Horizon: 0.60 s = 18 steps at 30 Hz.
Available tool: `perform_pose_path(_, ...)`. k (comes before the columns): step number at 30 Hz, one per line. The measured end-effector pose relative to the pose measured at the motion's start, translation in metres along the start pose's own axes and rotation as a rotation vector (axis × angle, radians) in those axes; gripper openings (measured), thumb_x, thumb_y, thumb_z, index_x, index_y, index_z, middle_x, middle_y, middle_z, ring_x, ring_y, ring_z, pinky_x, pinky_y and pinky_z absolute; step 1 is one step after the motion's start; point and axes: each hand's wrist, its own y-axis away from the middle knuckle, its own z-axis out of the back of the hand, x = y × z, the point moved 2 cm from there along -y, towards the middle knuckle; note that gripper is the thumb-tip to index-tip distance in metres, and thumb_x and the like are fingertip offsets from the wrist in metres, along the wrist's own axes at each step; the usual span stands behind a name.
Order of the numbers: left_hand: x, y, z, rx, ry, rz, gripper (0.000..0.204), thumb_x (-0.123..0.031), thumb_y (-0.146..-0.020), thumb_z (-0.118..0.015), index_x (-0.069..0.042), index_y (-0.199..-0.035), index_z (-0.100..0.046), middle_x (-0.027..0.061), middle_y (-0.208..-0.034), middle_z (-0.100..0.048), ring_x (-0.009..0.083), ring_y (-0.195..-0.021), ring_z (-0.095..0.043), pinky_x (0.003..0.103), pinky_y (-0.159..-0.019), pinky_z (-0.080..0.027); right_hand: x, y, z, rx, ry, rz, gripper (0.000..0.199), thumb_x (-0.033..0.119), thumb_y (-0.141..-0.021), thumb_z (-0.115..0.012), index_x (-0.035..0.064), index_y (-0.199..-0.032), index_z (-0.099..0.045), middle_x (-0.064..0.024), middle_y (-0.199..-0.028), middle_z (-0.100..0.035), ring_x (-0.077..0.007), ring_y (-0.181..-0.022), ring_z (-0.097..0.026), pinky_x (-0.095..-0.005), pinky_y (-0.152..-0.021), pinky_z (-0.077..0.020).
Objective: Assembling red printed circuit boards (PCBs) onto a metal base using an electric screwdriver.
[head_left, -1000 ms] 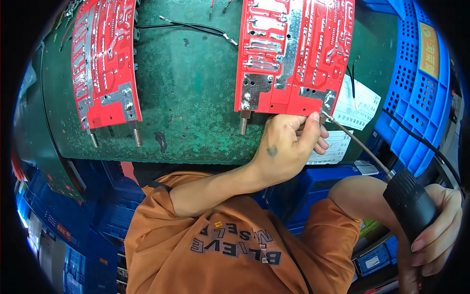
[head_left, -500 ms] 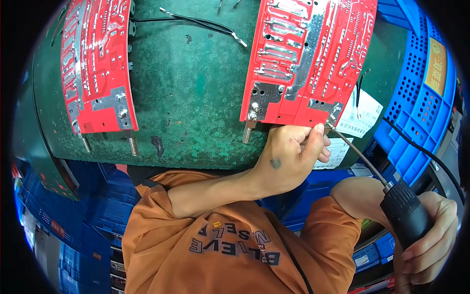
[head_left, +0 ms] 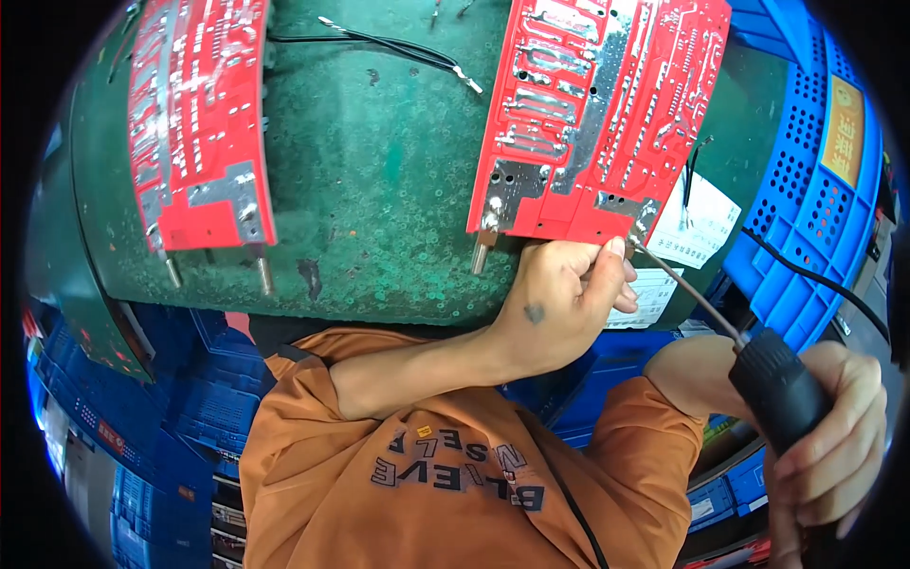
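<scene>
A red circuit board (head_left: 569, 213) with silvery solder patches lies on the green tabletop, slightly right of the middle. At its near right corner, my left hand (head_left: 569, 299) is closed, thumb and fingertips pinched against the edge; whatever they grip there is hidden. My right hand (head_left: 829, 441) is wrapped round the black handle of a powered screwdriver (head_left: 782, 389). Its long thin shaft slants up to the left, and the tip meets that same corner beside my left thumb. From the board's near left corner a threaded metal post (head_left: 481, 256) sticks out.
A second red board (head_left: 204, 223) with two metal posts lies at the left. Black wires (head_left: 398, 45) with metal ends rest between the boards. Printed paper slips (head_left: 706, 223) and a blue perforated crate (head_left: 806, 199) are at the right, with a black cable (head_left: 825, 289) across the crate.
The left board has shifted a little to the right and away from me. The screwdriver handle and my right hand have moved slightly left. My left hand stays at the same corner.
</scene>
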Motion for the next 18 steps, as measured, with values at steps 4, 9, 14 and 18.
perform_pose_path(4,0.005,-0.001,0.000,-0.006,-0.024,-0.012,0.038,-0.017,-0.098,-0.040,0.013,-0.082,-0.057,0.0152,-0.072,-0.063,0.0187,-0.069,-0.067,0.026,-0.062,-0.055,-0.004,0.000,-0.016,-0.129,0.008,-0.007,0.032,0.004,-0.063,-0.078,-0.0005,-0.088,-0.058,-0.0067,-0.065,-0.063,-0.0142,-0.049,-0.060,-0.0268,-0.047,-0.0548)
perform_pose_path(9,0.010,-0.007,-0.001,0.004,-0.029,-0.101,0.042,-0.018,-0.098,-0.039,0.012,-0.075,-0.058,0.0170,-0.073,-0.064,0.0199,-0.065,-0.067,0.028,-0.060,-0.056,-0.012,-0.012,-0.029,0.080,0.241,-0.097,0.084,0.068,-0.048,-0.078,0.0055,-0.096,-0.047,0.0023,-0.062,-0.051,-0.0067,-0.045,-0.050,-0.0172,-0.044,-0.0453)
perform_pose_path(14,0.011,-0.005,0.003,-0.002,-0.080,-0.147,0.042,-0.020,-0.097,-0.040,0.013,-0.078,-0.058,0.0178,-0.078,-0.065,0.0206,-0.068,-0.067,0.029,-0.061,-0.056,0.018,-0.023,-0.040,0.004,0.241,-0.022,0.087,0.066,-0.047,-0.079,0.0061,-0.098,-0.042,-0.0018,-0.068,-0.052,-0.0108,-0.048,-0.052,-0.0191,-0.043,-0.0447)
perform_pose_path(18,-0.015,0.023,0.017,0.083,-0.163,-0.073,0.036,-0.024,-0.097,-0.042,0.008,-0.087,-0.055,0.0126,-0.074,-0.060,0.0197,-0.069,-0.066,0.031,-0.060,-0.056,0.034,-0.028,-0.041,-0.212,0.340,0.059,0.085,0.071,-0.048,-0.076,0.0063,-0.094,-0.044,0.0013,-0.062,-0.047,-0.0064,-0.046,-0.045,-0.0166,-0.045,-0.0352)
